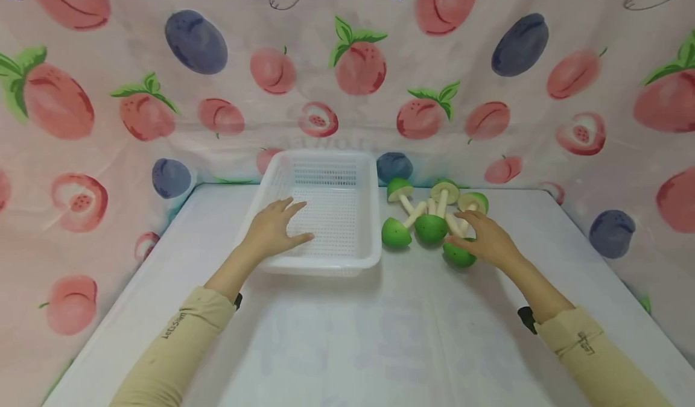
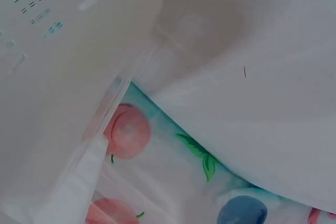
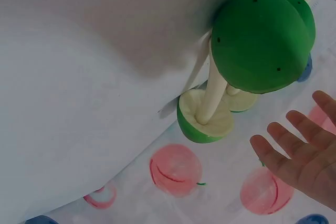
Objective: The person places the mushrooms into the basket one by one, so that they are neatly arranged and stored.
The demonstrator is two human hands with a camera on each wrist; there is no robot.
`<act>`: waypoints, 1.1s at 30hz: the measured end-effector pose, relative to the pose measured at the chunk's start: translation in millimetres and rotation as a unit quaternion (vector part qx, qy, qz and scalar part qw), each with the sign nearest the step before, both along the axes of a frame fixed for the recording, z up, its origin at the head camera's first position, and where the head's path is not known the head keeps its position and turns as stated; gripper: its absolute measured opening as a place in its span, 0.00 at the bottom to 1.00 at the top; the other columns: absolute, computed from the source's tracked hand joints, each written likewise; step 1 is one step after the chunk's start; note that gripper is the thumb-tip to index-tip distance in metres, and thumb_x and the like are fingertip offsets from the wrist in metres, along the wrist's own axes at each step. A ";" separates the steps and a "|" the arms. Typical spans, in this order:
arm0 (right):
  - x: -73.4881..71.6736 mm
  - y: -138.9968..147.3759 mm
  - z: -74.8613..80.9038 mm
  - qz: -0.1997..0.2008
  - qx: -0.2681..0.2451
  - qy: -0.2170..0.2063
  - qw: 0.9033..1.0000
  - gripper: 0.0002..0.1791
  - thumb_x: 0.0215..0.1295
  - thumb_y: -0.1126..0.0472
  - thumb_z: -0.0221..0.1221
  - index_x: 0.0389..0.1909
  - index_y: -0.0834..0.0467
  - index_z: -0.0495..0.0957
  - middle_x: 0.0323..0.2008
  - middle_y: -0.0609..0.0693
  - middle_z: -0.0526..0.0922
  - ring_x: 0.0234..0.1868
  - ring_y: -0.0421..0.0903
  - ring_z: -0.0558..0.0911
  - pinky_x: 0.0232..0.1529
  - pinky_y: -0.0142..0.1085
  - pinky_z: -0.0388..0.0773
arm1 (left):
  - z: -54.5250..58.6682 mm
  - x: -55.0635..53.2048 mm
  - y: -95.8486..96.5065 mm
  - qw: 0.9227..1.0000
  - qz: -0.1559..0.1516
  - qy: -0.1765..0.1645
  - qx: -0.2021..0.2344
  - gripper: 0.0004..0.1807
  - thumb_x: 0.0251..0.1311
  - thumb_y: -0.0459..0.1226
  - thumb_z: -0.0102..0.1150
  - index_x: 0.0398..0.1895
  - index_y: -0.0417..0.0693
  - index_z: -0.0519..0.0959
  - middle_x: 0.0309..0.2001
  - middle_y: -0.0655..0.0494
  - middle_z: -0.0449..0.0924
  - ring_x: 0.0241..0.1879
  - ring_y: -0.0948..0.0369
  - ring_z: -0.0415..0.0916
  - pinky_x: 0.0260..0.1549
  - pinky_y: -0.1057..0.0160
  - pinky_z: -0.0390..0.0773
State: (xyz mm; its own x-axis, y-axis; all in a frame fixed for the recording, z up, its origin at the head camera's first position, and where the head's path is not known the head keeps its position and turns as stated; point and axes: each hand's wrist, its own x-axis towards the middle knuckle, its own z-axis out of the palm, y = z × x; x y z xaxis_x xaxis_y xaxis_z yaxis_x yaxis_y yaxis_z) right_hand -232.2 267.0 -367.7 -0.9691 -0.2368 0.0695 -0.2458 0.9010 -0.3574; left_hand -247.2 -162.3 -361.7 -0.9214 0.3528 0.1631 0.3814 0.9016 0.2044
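Note:
My left hand (image 1: 271, 231) is over the left side of a white perforated plastic basket (image 1: 370, 250), thumb and fingers spread apart. In the left wrist view only the basket's side (image 2: 68, 103) shows, the hand being out of sight. My right hand (image 1: 487, 238) reaches over the right end of a pile of toy mushrooms with green caps and cream stems. Its fingers are extended in the right wrist view, beside a large green cap (image 3: 262, 43) and a mushroom with its pale underside (image 3: 202, 116) showing. The nearest mushroom (image 1: 458, 255) lies just under the thumb.
More mushrooms, such as one green cap (image 1: 396, 233), lie between the basket and my right hand. A white cloth covers the table (image 1: 402, 334). Behind and at both sides hangs a fruit-printed curtain (image 1: 347, 117), close to the table's back edge.

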 end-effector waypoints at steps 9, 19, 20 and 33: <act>0.3 -5.5 2.8 -0.009 -0.059 0.005 0.998 0.30 0.66 0.52 0.56 0.62 0.67 0.66 0.62 0.69 0.68 0.63 0.68 0.66 0.60 0.63 0.64 | 1.4 0.0 -0.2 0.999 0.001 0.036 0.036 0.34 0.58 0.54 0.58 0.64 0.46 0.69 0.62 0.39 0.71 0.60 0.41 0.68 0.54 0.40 0.73; -4.9 -4.6 1.2 0.006 -0.055 0.019 0.998 0.24 0.67 0.57 0.55 0.58 0.67 0.71 0.57 0.68 0.74 0.53 0.66 0.74 0.52 0.60 0.71 | -4.1 2.7 -7.6 0.995 -0.020 0.062 0.077 0.25 0.60 0.44 0.59 0.58 0.43 0.74 0.63 0.39 0.68 0.63 0.42 0.65 0.54 0.41 0.73; -5.8 -3.8 1.5 0.011 -0.046 0.020 0.999 0.23 0.67 0.58 0.55 0.58 0.67 0.71 0.56 0.68 0.75 0.53 0.66 0.75 0.51 0.60 0.72 | -4.6 2.9 -9.1 0.995 -0.022 0.063 0.080 0.24 0.60 0.44 0.59 0.58 0.43 0.74 0.63 0.39 0.68 0.63 0.43 0.64 0.54 0.41 0.73; -12.1 16.3 -5.6 0.073 -0.002 0.016 0.997 0.17 0.65 0.64 0.55 0.52 0.69 0.75 0.48 0.66 0.80 0.49 0.65 0.77 0.47 0.57 0.75 | -4.9 2.6 -23.5 0.991 -0.014 0.080 0.109 0.22 0.59 0.40 0.60 0.56 0.42 0.75 0.62 0.39 0.68 0.64 0.43 0.62 0.58 0.40 0.68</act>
State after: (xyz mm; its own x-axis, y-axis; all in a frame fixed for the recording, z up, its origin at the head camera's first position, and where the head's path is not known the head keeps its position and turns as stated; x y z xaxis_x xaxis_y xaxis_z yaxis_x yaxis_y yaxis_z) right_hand -244.3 283.3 -373.2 -0.9212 -0.3757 0.1014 -0.3866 0.8532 -0.3501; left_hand -244.5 -185.9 -366.5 -0.8676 0.3190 0.3815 0.4496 0.8309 0.3277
